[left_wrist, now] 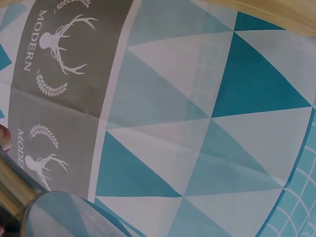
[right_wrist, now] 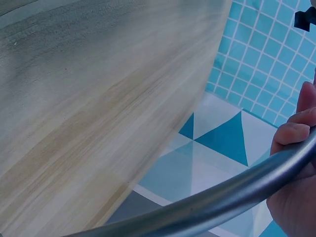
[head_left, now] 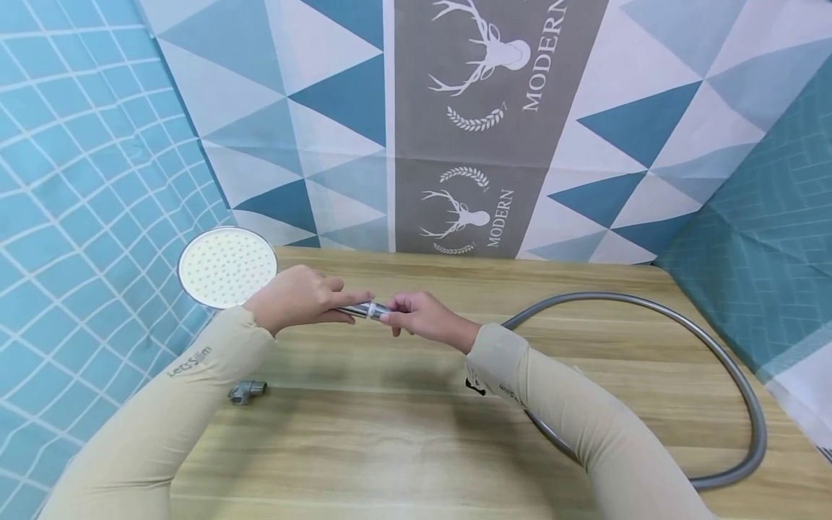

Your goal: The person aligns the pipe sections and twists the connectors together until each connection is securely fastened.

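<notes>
A round shower head (head_left: pixel 227 267) with a pale nozzle face shows at the left in the head view. My left hand (head_left: pixel 305 297) grips its chrome handle (head_left: pixel 354 310), with the index finger stretched along it. In the left wrist view the shiny shower head (left_wrist: pixel 74 217) fills the lower left corner. My right hand (head_left: pixel 425 318) pinches the metal end of the grey shower hose (head_left: pixel 734 361) between thumb and fingers. That end meets the handle tip at a pale ring; whether it is threaded on cannot be told. In the right wrist view the hose (right_wrist: pixel 212 207) crosses before the fingers (right_wrist: pixel 291 133).
A small grey metal fitting (head_left: pixel 247 391) lies on the wooden tabletop (head_left: pixel 364 448) near the left sleeve. The hose loops over the table's right side and passes under the right forearm. Patterned cloth (head_left: pixel 455 144) hangs behind, with blue tiled sheeting (head_left: pixel 84 180) on the left.
</notes>
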`<state>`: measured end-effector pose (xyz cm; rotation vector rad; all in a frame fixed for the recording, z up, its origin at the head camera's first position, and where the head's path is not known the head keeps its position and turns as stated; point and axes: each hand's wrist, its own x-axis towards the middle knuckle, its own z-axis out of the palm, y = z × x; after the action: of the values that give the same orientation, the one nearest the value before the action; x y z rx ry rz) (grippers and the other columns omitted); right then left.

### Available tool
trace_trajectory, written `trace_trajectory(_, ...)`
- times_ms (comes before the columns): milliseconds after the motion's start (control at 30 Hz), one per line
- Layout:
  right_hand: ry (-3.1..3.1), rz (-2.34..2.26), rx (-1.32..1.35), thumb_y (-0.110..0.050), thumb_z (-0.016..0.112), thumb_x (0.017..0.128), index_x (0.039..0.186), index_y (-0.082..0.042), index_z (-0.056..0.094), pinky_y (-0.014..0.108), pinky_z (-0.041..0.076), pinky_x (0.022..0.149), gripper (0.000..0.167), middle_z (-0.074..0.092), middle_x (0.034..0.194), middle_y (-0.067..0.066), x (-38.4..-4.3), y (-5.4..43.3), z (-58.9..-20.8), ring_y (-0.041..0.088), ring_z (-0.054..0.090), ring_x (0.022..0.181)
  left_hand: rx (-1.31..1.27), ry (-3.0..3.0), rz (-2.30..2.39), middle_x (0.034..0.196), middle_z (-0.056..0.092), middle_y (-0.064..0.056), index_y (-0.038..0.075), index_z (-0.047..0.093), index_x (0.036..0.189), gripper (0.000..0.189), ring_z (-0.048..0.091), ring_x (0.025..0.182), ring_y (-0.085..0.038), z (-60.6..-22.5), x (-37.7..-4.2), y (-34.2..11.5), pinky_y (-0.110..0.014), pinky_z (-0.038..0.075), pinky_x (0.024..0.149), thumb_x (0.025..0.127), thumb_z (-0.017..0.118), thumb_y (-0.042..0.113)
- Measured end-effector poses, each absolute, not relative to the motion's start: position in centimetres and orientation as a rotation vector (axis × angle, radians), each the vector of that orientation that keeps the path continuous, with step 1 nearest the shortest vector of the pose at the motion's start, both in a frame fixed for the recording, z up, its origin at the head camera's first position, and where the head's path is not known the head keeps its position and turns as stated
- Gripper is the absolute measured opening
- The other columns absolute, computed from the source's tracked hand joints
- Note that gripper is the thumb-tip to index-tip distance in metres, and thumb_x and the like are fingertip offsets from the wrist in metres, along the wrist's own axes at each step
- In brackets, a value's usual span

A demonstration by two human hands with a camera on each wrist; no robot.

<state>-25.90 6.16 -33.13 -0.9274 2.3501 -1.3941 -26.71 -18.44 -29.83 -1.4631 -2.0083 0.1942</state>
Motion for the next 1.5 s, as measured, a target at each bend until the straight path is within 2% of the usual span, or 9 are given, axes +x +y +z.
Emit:
trace_trajectory(400,2.387,-1.386,-0.917,-0.015,0.057,0.096,0.083,0.000,0.062,0.022,0.029,0.048,0.020,0.053,0.059,-0.004,-25.8,6.2,-32.7,0.009,0.037,0.050,-1.473,-1.983,0.201,0.058,0.046,0.001,0.021,0.067,0.112,0.043,0.031,0.039,-0.009,-29.4,-26.7,-18.0,-0.024,0.028,0.037,0.074,0.078,0.040)
trace_trajectory(500,2.381,-1.427,-0.911,-0.011,0.057,0.096,0.091,0.002,0.060,0.022,0.029,0.049,0.015,0.053,0.059,-0.002,-25.8,6.1,-32.8,0.009,0.038,0.051,-1.468,-1.997,0.203,0.058,0.046,0.001,0.021,0.067,0.112,0.043,0.030,0.039,-0.009,-29.3,-26.8,-17.9,-0.024,0.028,0.037,0.075,0.078,0.040)
trace_trajectory(567,2.355,-1.487,-0.897,-0.005,0.059,0.094,0.097,0.005,0.055,0.021,0.031,0.051,0.011,0.056,0.062,0.001,-25.8,6.0,-32.9,0.008,0.044,0.053,-1.463,-2.010,0.210,0.058,0.046,0.001,0.022,0.067,0.112,0.043,0.028,0.039,-0.009,-29.3,-26.9,-17.9,-0.024,0.027,0.037,0.075,0.078,0.040)
trace_trajectory(667,2.324,-1.563,-0.895,0.003,0.065,0.087,0.102,0.007,0.050,0.021,0.037,0.054,0.021,0.064,0.070,0.012,-25.7,6.0,-32.9,0.008,0.053,0.060,-1.460,-2.009,0.213,0.057,0.045,0.002,0.022,0.067,0.112,0.044,0.026,0.039,-0.008,-29.2,-26.9,-17.9,-0.023,0.026,0.037,0.074,0.079,0.040)
trace_trajectory(767,2.343,-1.583,-0.925,0.008,0.071,0.080,0.098,0.008,0.052,0.020,0.043,0.057,0.026,0.068,0.081,0.019,-25.7,6.2,-33.0,0.007,0.058,0.066,-1.463,-1.990,0.210,0.056,0.044,0.001,0.022,0.067,0.112,0.044,0.024,0.039,-0.008,-29.1,-26.9,-17.7,-0.023,0.025,0.036,0.074,0.079,0.040)
trace_trajectory(867,2.361,-1.608,-0.955,0.009,0.072,0.078,0.094,0.008,0.055,0.020,0.046,0.060,0.023,0.069,0.087,0.021,-25.7,6.3,-33.0,0.006,0.059,0.069,-1.467,-1.981,0.202,0.056,0.044,0.001,0.022,0.066,0.112,0.044,0.025,0.039,-0.008,-28.9,-26.9,-17.5,-0.023,0.024,0.036,0.074,0.078,0.039)
trace_trajectory(1033,2.383,-1.691,-0.954,0.008,0.073,0.078,0.090,0.011,0.062,0.019,0.048,0.060,0.017,0.070,0.087,0.021,-25.7,6.5,-33.2,0.004,0.059,0.068,-1.463,-1.988,0.206,0.056,0.045,0.001,0.022,0.066,0.113,0.044,0.024,0.039,-0.009,-28.7,-26.8,-17.3,-0.024,0.023,0.036,0.075,0.077,0.039)
trace_trajectory(1233,2.411,-1.717,-0.903,0.004,0.074,0.079,0.094,0.011,0.066,0.020,0.049,0.059,0.019,0.070,0.084,0.018,-25.6,6.6,-33.2,0.003,0.059,0.066,-1.459,-1.982,0.233,0.058,0.046,0.000,0.022,0.067,0.113,0.043,0.026,0.039,-0.009,-28.4,-26.9,-17.2,-0.024,0.025,0.036,0.075,0.077,0.041)
trace_trajectory(1500,2.462,-1.667,-0.895,0.000,0.072,0.082,0.093,0.010,0.068,0.019,0.039,0.050,0.015,0.061,0.065,0.001,-25.8,6.4,-33.0,0.005,0.048,0.055,-1.462,-1.943,0.290,0.057,0.042,0.000,0.023,0.066,0.110,0.043,0.028,0.037,-0.012,-27.9,-27.1,-17.1,-0.027,0.027,0.036,0.073,0.079,0.041)
